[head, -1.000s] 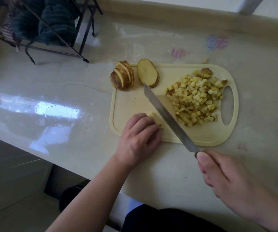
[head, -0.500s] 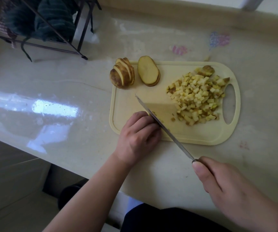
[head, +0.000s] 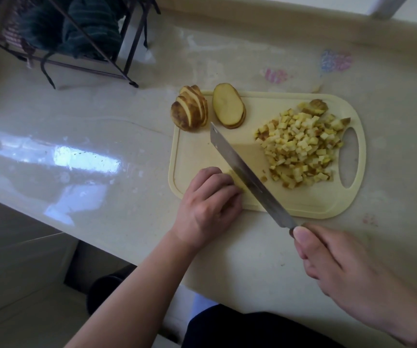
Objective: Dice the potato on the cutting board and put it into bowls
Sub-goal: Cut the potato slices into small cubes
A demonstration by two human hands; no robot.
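A pale yellow cutting board (head: 197, 151) lies on the counter. A heap of diced potato (head: 300, 149) covers its right half. At its far left corner stand fanned potato slices (head: 190, 111), with a small stack of flat slices (head: 228, 105) beside them. My left hand (head: 210, 204) has its fingers curled over potato strips (head: 237, 182) at the board's near edge; the strips are mostly hidden. My right hand (head: 348, 270) grips the handle of a long knife (head: 247, 177), whose blade slants across the board just right of my left fingers.
A dark wire rack (head: 82, 46) holding dark green cloth stands at the far left of the glossy counter (head: 89, 151). The counter's near edge runs diagonally below my left hand, with the floor beneath. A low backsplash (head: 277, 23) runs along the far side.
The knife came down against my left fingers half a second ago and now its blade is tilted up and shifted right again. My left hand has stayed on the strips.
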